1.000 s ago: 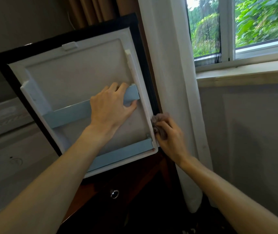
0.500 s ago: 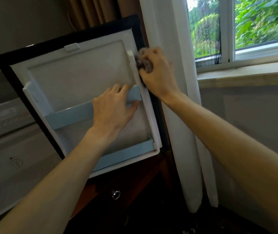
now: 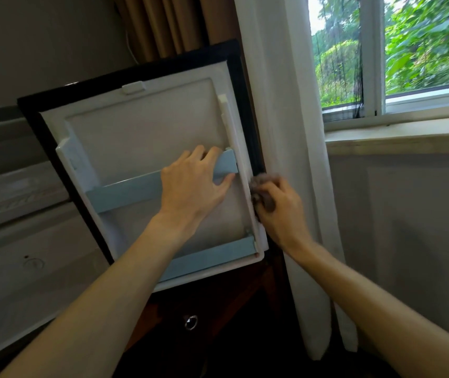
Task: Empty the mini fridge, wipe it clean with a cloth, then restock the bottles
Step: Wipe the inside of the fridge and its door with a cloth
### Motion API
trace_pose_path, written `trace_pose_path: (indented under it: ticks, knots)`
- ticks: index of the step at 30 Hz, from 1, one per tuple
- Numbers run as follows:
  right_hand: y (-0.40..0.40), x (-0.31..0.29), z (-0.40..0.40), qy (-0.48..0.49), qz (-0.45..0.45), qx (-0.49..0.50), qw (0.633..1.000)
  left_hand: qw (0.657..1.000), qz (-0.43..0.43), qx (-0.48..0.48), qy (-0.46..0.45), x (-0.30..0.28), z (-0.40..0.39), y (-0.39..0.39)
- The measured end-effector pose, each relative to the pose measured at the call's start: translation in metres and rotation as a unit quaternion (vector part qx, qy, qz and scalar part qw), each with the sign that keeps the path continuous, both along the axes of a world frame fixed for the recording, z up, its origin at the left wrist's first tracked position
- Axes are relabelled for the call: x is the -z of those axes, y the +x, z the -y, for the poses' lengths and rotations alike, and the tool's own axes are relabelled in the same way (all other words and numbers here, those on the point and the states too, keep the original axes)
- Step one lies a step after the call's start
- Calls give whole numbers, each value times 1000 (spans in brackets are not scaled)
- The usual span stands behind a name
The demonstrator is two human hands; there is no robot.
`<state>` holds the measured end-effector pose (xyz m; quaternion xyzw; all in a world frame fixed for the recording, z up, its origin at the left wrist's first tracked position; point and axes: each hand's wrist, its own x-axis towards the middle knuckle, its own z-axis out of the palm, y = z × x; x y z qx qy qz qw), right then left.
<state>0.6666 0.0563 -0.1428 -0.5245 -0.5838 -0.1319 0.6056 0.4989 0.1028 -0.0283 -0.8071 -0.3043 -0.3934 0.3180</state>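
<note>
Left hand (image 3: 193, 184) grips the upper blue rail (image 3: 125, 190) on the inside of the open fridge door (image 3: 147, 132), fingers curled over the top edge and thumb underneath near its right end. That hold looks meant to brace the door so it does not swing while the other hand rubs against it. A lower blue rail (image 3: 212, 259) runs along the door's bottom, and both door shelves show no bottles. The white liner is framed by a black edge.

Further right, the right hand (image 3: 278, 211) clenches a bunched brownish cloth (image 3: 261, 190), pressing it to the door's right edge, about level with the upper rail's end. The cloth is blurred, which suggests a wiping stroke along that edge, though the direction cannot be told. Working the seal and rim this way would fit the wiping stage of the task, with restocking not yet begun.

Just beside that hand hangs a white curtain (image 3: 280, 105), close enough that it could snag on the cloth. Beyond it is a window (image 3: 381, 58) with greenery outside. Below the door sits dark wooden furniture with a round metal knob (image 3: 190, 322). The fridge's interior and the bottles are not in view.
</note>
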Motion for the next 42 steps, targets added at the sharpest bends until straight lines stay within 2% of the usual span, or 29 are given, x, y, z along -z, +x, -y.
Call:
trace_pose_path:
  ticks: [5,7,10,17,21,25,32,34,38,42]
  knots:
    - [5,-114,-9,62,27,32,997,1000,-4,10,-3,-1,2,-1]
    - [8,-139,-12,61,35,47,996,1000,-6,8,-1,-2,2,0]
    - [8,-120,-15,55,34,47,997,1000,-4,9,-11,-3,1,1]
    - [1,28,0,-8,1,-16,1000,1000,-10,4,-16,-3,1,-1]
    - [-3,63,6,-25,-28,-34,999,1000,-5,2,-16,-2,3,-1]
    - [2,31,1,-25,-9,-13,1000,1000,-9,7,-18,-3,0,-1]
    - [17,-130,-18,48,65,18,997,1000,-15,8,-9,-4,-5,3]
    - [22,-159,-21,73,81,27,994,1000,-17,8,-8,-4,-7,3]
    - [25,-151,-22,77,100,20,992,1000,-16,6,-6,-3,-6,1]
    - [26,-79,-16,27,100,16,995,1000,-15,10,-8,-4,-4,0]
